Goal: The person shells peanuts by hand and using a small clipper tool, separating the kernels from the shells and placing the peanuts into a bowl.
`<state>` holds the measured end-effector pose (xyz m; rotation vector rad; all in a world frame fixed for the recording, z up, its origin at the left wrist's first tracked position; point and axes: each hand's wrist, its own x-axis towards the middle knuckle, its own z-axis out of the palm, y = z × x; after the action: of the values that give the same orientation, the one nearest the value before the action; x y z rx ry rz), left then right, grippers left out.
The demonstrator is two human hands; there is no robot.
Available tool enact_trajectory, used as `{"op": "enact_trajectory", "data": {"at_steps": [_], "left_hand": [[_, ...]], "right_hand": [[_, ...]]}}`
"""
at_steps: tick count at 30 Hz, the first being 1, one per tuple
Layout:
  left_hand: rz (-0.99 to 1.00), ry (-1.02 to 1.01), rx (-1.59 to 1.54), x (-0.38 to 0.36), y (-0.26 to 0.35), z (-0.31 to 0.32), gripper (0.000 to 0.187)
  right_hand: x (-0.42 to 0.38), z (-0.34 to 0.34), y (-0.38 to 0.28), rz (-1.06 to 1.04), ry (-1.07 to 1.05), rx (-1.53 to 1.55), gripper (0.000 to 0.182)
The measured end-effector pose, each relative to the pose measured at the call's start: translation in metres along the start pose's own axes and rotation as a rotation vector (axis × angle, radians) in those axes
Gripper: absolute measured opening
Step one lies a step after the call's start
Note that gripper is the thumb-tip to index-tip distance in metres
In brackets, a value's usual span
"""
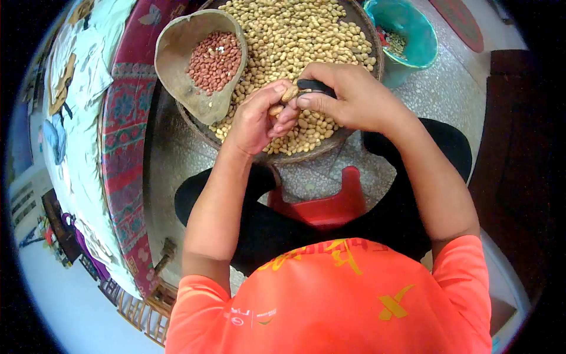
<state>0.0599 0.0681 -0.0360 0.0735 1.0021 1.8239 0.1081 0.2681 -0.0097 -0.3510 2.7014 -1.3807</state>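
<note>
My left hand [259, 121] is closed around a few unshelled peanuts, one peanut [289, 94] held up between thumb and forefinger. My right hand [354, 99] grips a small black tool [317, 87] with a curved handle, its working end at that peanut; the tool's exact kind is hidden by the fingers. Both hands meet above a round woven tray [379, 44] heaped with unshelled peanuts [295, 29]. On the tray's left side rests a tan, scoop-shaped bowl [171, 50] holding shelled red peanut kernels [215, 62].
A teal bucket [427, 44] with shell bits inside stands right of the tray. Beneath my legs is a red plastic stool [333, 206]. Along the left runs a bed with a patterned red cloth [125, 141] and pale sheets [79, 147]. The floor [454, 88] is speckled.
</note>
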Motion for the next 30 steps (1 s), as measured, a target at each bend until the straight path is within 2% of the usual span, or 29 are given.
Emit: {"op": "enact_trajectory", "data": {"at_steps": [13,19,30], "left_hand": [[-0.004,0.246,0.345,0.001,-0.001,0.004,0.024],[0.036,0.266,0.512,0.002,-0.002,0.006,0.026],[0.018,0.259,0.461,0.003,-0.006,0.005,0.031]], "right_hand": [[-0.001,0.009,-0.008,-0.021,0.024,-0.263,0.033],[-0.003,0.015,-0.008,0.012,0.044,-0.331,0.034],[-0.002,0.023,-0.007,0.025,0.092,-0.355,0.033]]}}
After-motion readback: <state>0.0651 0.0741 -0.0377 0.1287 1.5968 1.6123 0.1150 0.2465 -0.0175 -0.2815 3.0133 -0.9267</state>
